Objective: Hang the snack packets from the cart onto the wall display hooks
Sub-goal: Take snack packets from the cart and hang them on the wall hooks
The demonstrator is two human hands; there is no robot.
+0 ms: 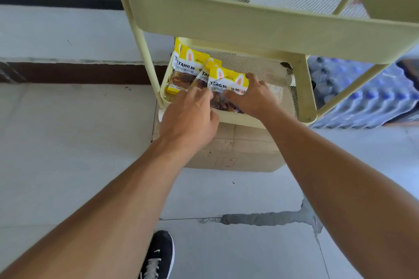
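Observation:
A pale yellow cart (260,29) has a mesh lower shelf (254,63) holding several yellow and white snack packets (188,68). Both of my hands reach into that shelf. My right hand (254,97) holds the front packet (226,82) at its right side, fingers curled round its edge. My left hand (192,118) pinches the same packet near its lower left corner. The upper tray of the cart looks empty. No wall hooks are in view.
A cardboard box (238,149) sits under the cart's lower shelf. Wrapped packs of water bottles (362,95) stand to the right. A wall with a dark skirting strip (74,72) runs on the left. My black shoe (158,256) is on the grey tiled floor.

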